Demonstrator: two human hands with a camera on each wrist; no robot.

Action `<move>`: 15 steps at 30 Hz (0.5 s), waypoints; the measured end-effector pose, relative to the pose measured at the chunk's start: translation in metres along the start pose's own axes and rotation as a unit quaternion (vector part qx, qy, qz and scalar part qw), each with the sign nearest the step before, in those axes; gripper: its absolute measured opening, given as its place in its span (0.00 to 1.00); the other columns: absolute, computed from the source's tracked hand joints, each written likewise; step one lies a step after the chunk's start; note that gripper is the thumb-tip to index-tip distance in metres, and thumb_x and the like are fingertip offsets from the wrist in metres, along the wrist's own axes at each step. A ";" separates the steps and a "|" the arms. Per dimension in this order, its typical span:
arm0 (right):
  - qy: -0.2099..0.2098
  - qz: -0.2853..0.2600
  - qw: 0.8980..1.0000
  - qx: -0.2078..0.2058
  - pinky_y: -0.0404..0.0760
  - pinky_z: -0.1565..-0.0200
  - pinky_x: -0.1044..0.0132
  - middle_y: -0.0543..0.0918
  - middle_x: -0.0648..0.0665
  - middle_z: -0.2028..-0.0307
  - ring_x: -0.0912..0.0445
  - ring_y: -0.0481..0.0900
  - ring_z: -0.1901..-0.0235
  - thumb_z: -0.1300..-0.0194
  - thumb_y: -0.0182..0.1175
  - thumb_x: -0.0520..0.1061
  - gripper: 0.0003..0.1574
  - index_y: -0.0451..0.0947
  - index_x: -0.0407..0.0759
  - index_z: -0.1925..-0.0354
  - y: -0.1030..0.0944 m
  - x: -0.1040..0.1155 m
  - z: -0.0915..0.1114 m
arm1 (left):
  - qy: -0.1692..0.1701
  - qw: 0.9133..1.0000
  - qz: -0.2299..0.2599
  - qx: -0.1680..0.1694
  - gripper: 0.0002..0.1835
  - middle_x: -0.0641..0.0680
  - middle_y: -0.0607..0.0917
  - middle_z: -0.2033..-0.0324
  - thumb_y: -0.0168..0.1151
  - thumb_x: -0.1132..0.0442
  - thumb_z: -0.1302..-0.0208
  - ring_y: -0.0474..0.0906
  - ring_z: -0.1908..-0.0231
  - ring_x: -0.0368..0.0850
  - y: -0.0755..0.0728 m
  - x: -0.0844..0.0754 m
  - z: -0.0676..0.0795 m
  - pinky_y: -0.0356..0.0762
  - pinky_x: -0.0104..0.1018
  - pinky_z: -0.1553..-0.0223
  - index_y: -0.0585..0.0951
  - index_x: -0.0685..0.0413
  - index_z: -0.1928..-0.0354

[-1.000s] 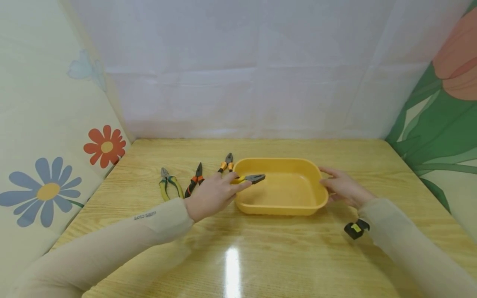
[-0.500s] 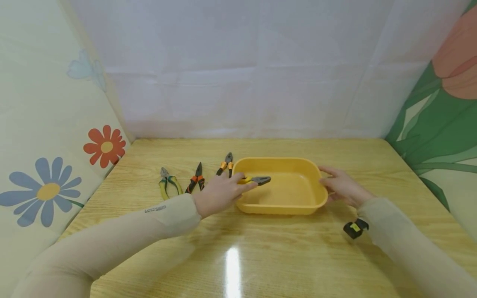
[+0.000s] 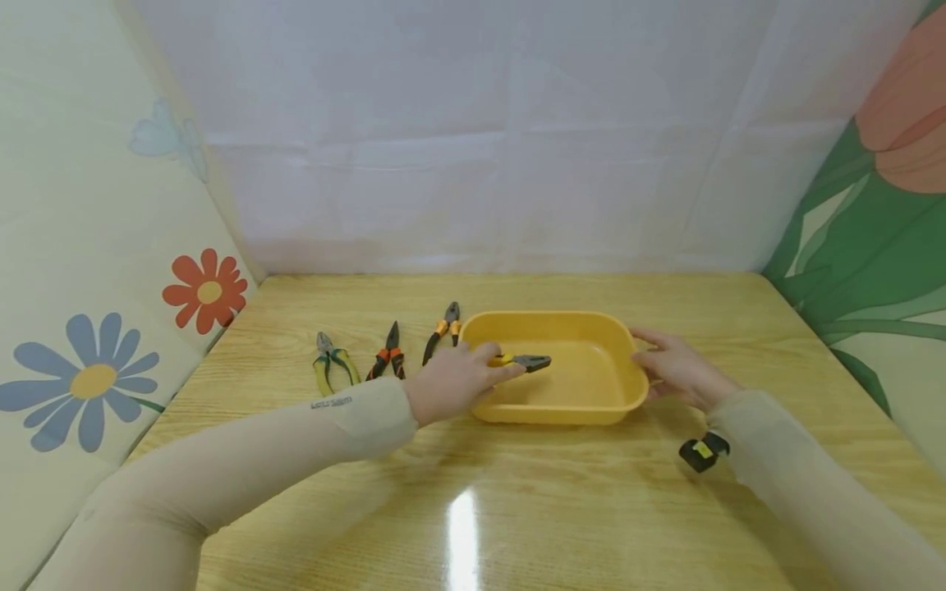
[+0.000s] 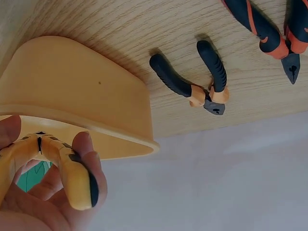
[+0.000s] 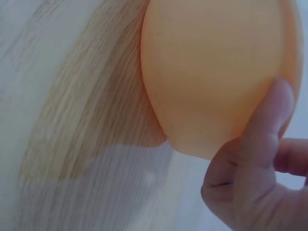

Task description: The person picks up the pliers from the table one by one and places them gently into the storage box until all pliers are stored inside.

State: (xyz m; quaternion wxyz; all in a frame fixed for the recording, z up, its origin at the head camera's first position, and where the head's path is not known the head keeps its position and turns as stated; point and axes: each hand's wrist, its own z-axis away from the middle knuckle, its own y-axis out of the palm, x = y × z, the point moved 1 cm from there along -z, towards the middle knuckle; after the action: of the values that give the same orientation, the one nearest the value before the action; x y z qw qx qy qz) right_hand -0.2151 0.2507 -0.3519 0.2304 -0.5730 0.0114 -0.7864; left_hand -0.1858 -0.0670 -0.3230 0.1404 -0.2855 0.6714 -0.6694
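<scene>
My left hand holds a pair of pliers with yellow handles, their grey head pointing right over the inside of a yellow basin. In the left wrist view, the spread handles of these pliers lie among the fingers, at the level of the basin's rim. At the basin's right end my right hand grips the rim. The right wrist view has the thumb against the basin's outer wall, with another finger partly hidden beyond the rim.
Left of the basin lie green-and-yellow pliers, black-and-red needle-nose pliers and black-and-orange pliers. The wooden table ends at a white backdrop. A small black device hangs at the right cuff.
My left hand has moved right and slightly toward me with the pliers, bringing their head farther over the basin. The right hand and the basin stay nearly still.
</scene>
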 end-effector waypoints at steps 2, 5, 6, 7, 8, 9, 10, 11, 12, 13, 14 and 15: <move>0.003 0.002 1.000 -0.001 0.83 0.66 0.57 0.68 0.20 0.43 0.53 0.81 0.64 0.25 0.40 0.37 0.39 0.34 0.34 0.24 0.001 0.001 0.000 | -0.006 1.000 -0.005 0.013 0.25 0.57 0.77 0.50 0.60 0.60 0.31 0.65 0.80 0.42 0.000 -0.001 -0.003 0.64 0.30 0.83 0.72 0.38 0.33; 0.005 0.007 1.000 -0.002 0.83 0.65 0.57 0.66 0.20 0.41 0.53 0.81 0.63 0.25 0.40 0.38 0.39 0.35 0.34 0.24 0.001 0.001 0.001 | -0.010 0.999 -0.020 0.029 0.26 0.56 0.77 0.50 0.59 0.58 0.31 0.65 0.79 0.43 0.001 -0.002 -0.007 0.64 0.30 0.84 0.71 0.37 0.32; 0.005 0.008 1.000 -0.001 0.83 0.65 0.57 0.65 0.19 0.40 0.53 0.81 0.62 0.25 0.40 0.38 0.39 0.35 0.34 0.24 0.002 0.001 0.001 | -0.011 0.999 -0.023 0.035 0.26 0.55 0.77 0.50 0.59 0.57 0.30 0.65 0.79 0.43 0.001 -0.002 -0.008 0.63 0.30 0.83 0.71 0.36 0.32; 0.005 0.008 1.000 -0.001 0.83 0.66 0.57 0.66 0.19 0.40 0.53 0.81 0.62 0.25 0.40 0.38 0.39 0.35 0.34 0.24 0.002 0.001 0.001 | -0.009 0.999 -0.026 0.035 0.26 0.55 0.77 0.50 0.59 0.57 0.31 0.66 0.78 0.43 0.002 -0.002 -0.009 0.64 0.30 0.83 0.71 0.36 0.32; 0.004 0.009 1.000 -0.001 0.83 0.66 0.57 0.66 0.19 0.41 0.53 0.81 0.62 0.24 0.40 0.38 0.39 0.35 0.34 0.24 0.001 0.001 0.001 | -0.007 0.999 -0.028 0.036 0.26 0.55 0.77 0.50 0.60 0.57 0.31 0.66 0.78 0.43 0.003 -0.002 -0.010 0.64 0.30 0.82 0.71 0.36 0.32; 0.003 0.007 1.000 0.000 0.83 0.66 0.57 0.66 0.20 0.41 0.53 0.81 0.62 0.24 0.40 0.38 0.39 0.35 0.34 0.24 0.001 0.001 0.001 | -0.004 0.999 -0.029 0.035 0.26 0.55 0.77 0.51 0.60 0.57 0.31 0.66 0.78 0.43 0.004 -0.002 -0.011 0.65 0.30 0.81 0.71 0.36 0.32; 0.002 0.007 1.000 0.001 0.83 0.67 0.57 0.67 0.20 0.41 0.53 0.81 0.63 0.24 0.40 0.38 0.39 0.34 0.34 0.24 0.001 0.001 0.001 | 0.001 0.999 -0.029 0.034 0.26 0.55 0.77 0.51 0.60 0.57 0.31 0.67 0.77 0.43 0.005 -0.002 -0.012 0.66 0.30 0.81 0.71 0.37 0.32; 0.001 0.005 1.000 0.001 0.83 0.67 0.57 0.67 0.20 0.42 0.53 0.81 0.63 0.24 0.40 0.38 0.39 0.34 0.34 0.24 0.001 0.001 0.001 | 0.007 0.999 -0.028 0.033 0.26 0.55 0.78 0.51 0.60 0.57 0.31 0.68 0.77 0.43 0.005 -0.001 -0.014 0.67 0.30 0.80 0.71 0.37 0.32; -0.001 0.005 1.000 0.001 0.83 0.67 0.57 0.68 0.20 0.42 0.53 0.81 0.63 0.24 0.40 0.38 0.39 0.34 0.34 0.25 0.000 0.001 0.001 | 0.014 0.999 -0.026 0.031 0.26 0.55 0.78 0.51 0.60 0.57 0.31 0.69 0.77 0.43 0.007 -0.001 -0.016 0.68 0.30 0.79 0.71 0.37 0.32; 0.000 0.004 1.000 0.000 0.83 0.67 0.57 0.68 0.20 0.42 0.53 0.81 0.63 0.24 0.40 0.38 0.39 0.34 0.34 0.24 0.000 0.001 0.001 | 0.021 0.999 -0.025 0.029 0.26 0.55 0.78 0.51 0.60 0.57 0.31 0.69 0.76 0.42 0.009 -0.001 -0.017 0.69 0.30 0.79 0.71 0.38 0.32; 0.000 0.003 1.000 -0.001 0.83 0.67 0.57 0.68 0.20 0.42 0.53 0.81 0.63 0.24 0.40 0.38 0.39 0.34 0.34 0.24 0.000 0.000 0.001 | 0.026 0.999 -0.022 0.031 0.26 0.55 0.78 0.50 0.59 0.57 0.30 0.70 0.76 0.42 0.010 -0.001 -0.019 0.70 0.30 0.78 0.71 0.37 0.31; -0.001 0.003 1.000 0.000 0.83 0.66 0.57 0.68 0.20 0.42 0.53 0.81 0.63 0.24 0.40 0.38 0.39 0.34 0.34 0.24 0.000 0.000 0.001 | 0.032 0.999 -0.021 0.033 0.26 0.55 0.78 0.50 0.59 0.57 0.30 0.71 0.75 0.42 0.012 0.000 -0.021 0.71 0.30 0.76 0.71 0.38 0.31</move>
State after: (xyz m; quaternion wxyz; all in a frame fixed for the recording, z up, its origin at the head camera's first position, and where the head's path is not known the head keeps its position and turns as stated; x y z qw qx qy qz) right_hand -0.2139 0.2507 -0.3512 0.2327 -0.5738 0.0134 -0.7852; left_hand -0.1996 -0.0506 -0.3333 0.1142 -0.2728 0.6471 -0.7027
